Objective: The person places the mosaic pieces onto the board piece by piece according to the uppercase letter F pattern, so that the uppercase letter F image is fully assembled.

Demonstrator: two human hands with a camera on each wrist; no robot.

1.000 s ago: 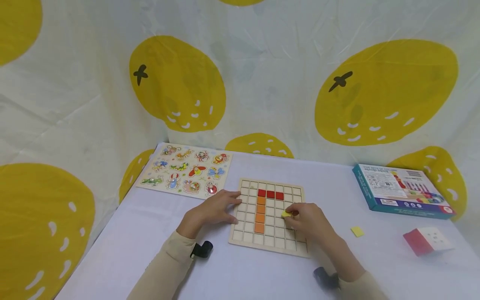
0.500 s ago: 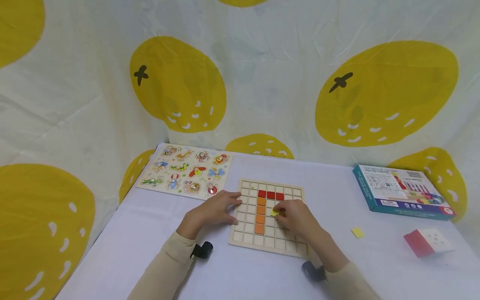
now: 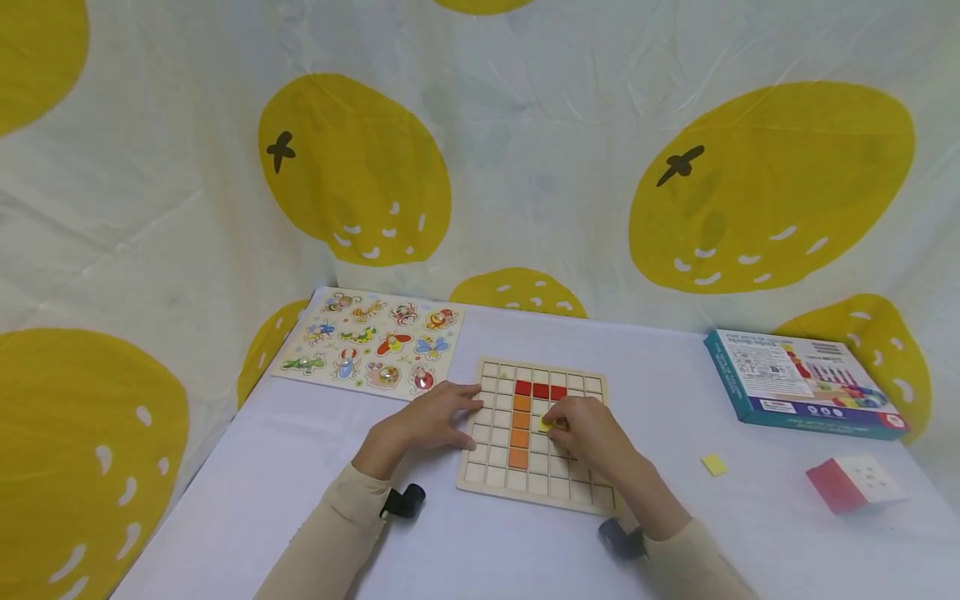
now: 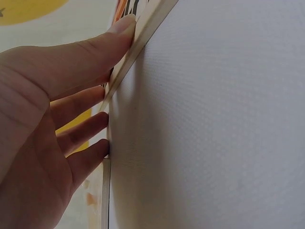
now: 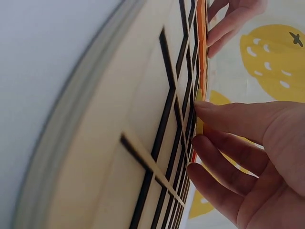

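A wooden grid board (image 3: 525,497) lies on the white table, its shallow cells bordered by thin strips. Red square tiles (image 3: 541,391) form a short row near its far side, and orange square tiles (image 3: 520,437) run down a column from the row's left end. My right hand (image 3: 600,435) pinches a yellow square tile (image 5: 199,119) between thumb and fingers, over the cells just right of the orange column. Whether that tile is seated in a cell, I cannot tell. With relaxed fingers, my left hand (image 3: 427,417) touches the board's left edge; its thumb (image 4: 107,47) rests on the rim.
Right of the board lies a loose yellow tile (image 3: 714,465). Farther right are a red and white block (image 3: 855,483) and a teal-edged toy box (image 3: 810,379). An insect peg puzzle (image 3: 375,342) sits at back left. A patterned curtain (image 3: 540,167) hangs behind the table.
My right hand has moved left across the board with the yellow tile, toward the orange column, shifting only slightly in the last half second. The left hand has stayed put.
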